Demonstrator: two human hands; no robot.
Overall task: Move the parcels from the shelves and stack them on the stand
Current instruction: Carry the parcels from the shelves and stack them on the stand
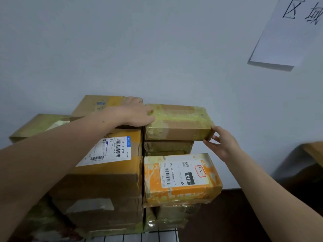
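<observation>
A small taped brown parcel (pixel 180 122) sits on top of the right-hand stack against the wall. My left hand (pixel 134 113) lies against its left end, fingers relaxed. My right hand (pixel 222 142) touches its right front corner with spread fingers. Under it lies a flat brown parcel (pixel 168 146), then an orange parcel (pixel 181 179) with a white label. To the left stands a big brown box (pixel 106 165) with a shipping label, and another brown box (pixel 103 103) rests behind my left wrist.
A yellow-taped parcel (pixel 40 124) lies at far left. The stand's white wire grid (pixel 139 237) shows at the bottom. A paper sign (pixel 286 30) hangs on the grey wall. A dark box (pixel 304 172) stands on the dark floor at right.
</observation>
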